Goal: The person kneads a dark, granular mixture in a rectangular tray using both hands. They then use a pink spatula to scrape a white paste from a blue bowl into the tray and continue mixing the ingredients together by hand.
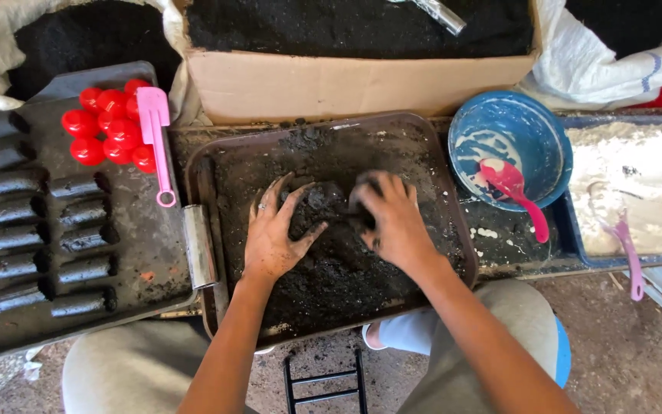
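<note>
A brown tray (216,153) in front of me carries a heap of wet black paste (331,268). My left hand (273,234) lies flat on the heap with fingers spread and smeared black. My right hand (392,218) presses down beside it, its fingers curled around a dark lump (323,199) of the same paste. Both hands touch the mass in the middle of the tray.
On the left a dark board (147,253) bears rows of black rolled sticks (78,241), red round caps (109,130) and a pink spatula (155,130). A cardboard box of black powder (346,84) stands behind. On the right are a blue bowl (534,126) with a pink spoon (511,188) and a tray of white powder (645,184).
</note>
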